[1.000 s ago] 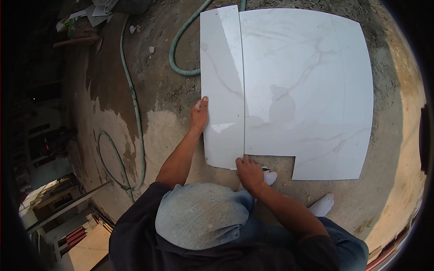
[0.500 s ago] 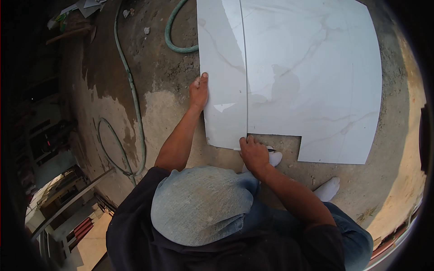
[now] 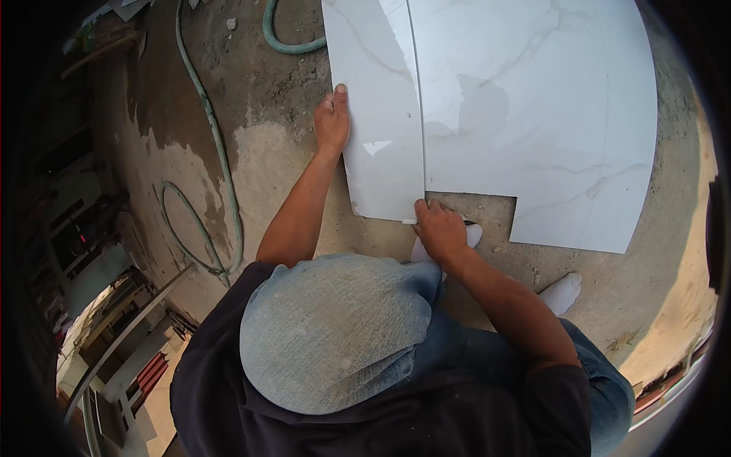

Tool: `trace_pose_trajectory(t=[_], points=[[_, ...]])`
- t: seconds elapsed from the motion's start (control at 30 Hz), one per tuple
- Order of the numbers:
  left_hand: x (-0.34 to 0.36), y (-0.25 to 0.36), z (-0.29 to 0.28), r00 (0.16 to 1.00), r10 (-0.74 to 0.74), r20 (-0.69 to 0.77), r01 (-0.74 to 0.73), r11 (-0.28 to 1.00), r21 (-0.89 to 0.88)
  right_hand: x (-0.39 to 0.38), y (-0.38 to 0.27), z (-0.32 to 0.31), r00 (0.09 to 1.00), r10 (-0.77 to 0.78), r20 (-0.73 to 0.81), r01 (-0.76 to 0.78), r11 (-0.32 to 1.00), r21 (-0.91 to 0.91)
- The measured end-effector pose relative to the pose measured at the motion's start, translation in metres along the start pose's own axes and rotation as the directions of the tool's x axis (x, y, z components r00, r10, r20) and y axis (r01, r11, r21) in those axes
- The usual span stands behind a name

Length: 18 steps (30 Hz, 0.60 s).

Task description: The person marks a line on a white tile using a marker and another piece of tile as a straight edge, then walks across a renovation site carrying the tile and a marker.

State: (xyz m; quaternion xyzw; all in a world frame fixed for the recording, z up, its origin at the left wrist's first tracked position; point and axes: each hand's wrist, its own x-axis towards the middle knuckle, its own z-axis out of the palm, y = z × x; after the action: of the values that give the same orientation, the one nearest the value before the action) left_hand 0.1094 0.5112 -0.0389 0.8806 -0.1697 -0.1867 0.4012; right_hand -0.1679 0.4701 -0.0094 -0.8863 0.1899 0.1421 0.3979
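Observation:
A narrow white marbled tile strip (image 3: pixel 378 171) lies along the left side of a larger white marbled slab (image 3: pixel 563 145), with a thin dark seam between them. The slab has a rectangular notch in its near edge. My left hand (image 3: pixel 333 122) grips the strip's left edge, thumb on top and the other fingers partly hidden. At the strip's near right corner, beside the notch, my right hand (image 3: pixel 442 228) is closed around a slim pen-like thing (image 3: pixel 409 222). Its white end pokes out on the left and a dark end on the right; the fingers hide its middle.
A green hose (image 3: pixel 221 160) loops over the partly wet concrete floor (image 3: pixel 266 167) at the left. My white-covered feet (image 3: pixel 561 294) are near the slab's front edge. Broken pieces (image 3: pixel 129 7) lie at the far left, and small rubble is scattered around.
The slab and strip sit higher in the picture as the view has shifted. My right hand has moved slightly right of the strip's corner. My left hand keeps its grip.

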Motion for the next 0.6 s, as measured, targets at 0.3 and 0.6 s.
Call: trace_pose_trajectory(t=[0.3, 0.6], points=[[-0.004, 0.004, 0.002, 0.999, 0.011, -0.031, -0.011, 1.000, 0.020, -0.001, 0.000, -0.012, 0.999, 0.033, 0.000, -0.033, 0.999, 0.031], [-0.005, 0.005, 0.005, 0.999, 0.002, -0.052, -0.001, 1.000, 0.018, 0.000, -0.001, -0.017, 0.990, 0.123, 0.073, -0.129, 0.989, 0.074]])
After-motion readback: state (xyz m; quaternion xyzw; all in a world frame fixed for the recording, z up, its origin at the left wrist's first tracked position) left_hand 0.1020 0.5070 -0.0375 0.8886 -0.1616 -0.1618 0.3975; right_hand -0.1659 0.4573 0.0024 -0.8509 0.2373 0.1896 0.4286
